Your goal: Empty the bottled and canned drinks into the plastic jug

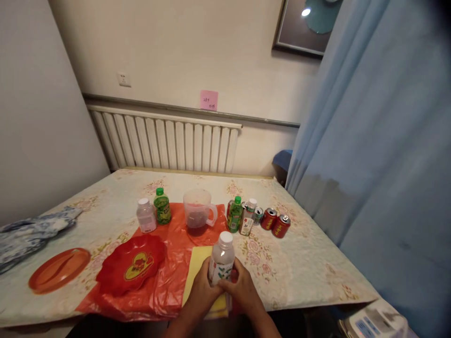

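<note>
A clear plastic bottle (222, 256) with a white cap and a leaf-printed label stands upright between my hands. My left hand (205, 283) wraps its left side, and my right hand (242, 281) closes round the right side, the thumbs meeting in front. Under the bottle lies a folded yellow cloth (198, 265) on a red plastic sheet (172, 277). Beyond it stands a translucent measuring jug (197, 206) with dark liquid inside. To the left of my hands sits a red scalloped tray (118, 263).
Left of the jug are a green-capped bottle (162, 209) and a white-capped bottle (146, 218). On the right stand another green bottle (234, 217), a clear bottle (247, 219) and red cans (281, 226). An orange lid (59, 271) and patterned fabric (31, 237) lie far left.
</note>
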A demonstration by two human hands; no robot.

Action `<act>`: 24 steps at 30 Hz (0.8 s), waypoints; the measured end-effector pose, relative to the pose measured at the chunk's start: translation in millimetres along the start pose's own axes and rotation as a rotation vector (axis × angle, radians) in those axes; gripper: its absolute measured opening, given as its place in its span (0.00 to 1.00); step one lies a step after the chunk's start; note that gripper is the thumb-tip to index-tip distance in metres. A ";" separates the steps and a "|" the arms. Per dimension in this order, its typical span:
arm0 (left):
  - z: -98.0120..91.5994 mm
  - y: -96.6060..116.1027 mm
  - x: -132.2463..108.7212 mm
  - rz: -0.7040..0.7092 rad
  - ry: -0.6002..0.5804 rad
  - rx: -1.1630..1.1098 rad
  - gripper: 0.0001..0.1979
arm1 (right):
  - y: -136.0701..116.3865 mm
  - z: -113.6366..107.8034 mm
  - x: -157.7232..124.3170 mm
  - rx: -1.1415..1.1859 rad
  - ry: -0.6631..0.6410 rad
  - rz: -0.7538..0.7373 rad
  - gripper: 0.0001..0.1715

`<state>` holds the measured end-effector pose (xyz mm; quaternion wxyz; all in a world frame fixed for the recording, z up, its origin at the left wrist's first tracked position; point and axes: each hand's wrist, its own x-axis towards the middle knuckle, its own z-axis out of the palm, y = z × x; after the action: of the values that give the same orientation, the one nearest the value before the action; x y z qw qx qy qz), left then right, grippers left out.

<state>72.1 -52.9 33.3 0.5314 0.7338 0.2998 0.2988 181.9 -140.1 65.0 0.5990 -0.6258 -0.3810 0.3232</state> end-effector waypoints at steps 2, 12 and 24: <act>1.0 7.9 1.2 0.008 -0.040 -0.028 0.31 | 0.3 -6.5 -0.8 0.006 -0.009 -0.011 0.32; 1.5 35.0 0.2 0.005 -0.186 -0.133 0.32 | -5.2 -18.8 -5.1 -0.081 0.024 0.009 0.32; 2.8 -55.1 21.5 0.209 -0.103 0.379 0.28 | 26.5 -60.0 9.5 -0.211 0.321 -0.020 0.25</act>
<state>81.3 -24.3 -17.7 0.3647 0.8619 0.2455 0.2528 240.7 -161.9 43.5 0.5864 -0.7248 -0.3184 0.1715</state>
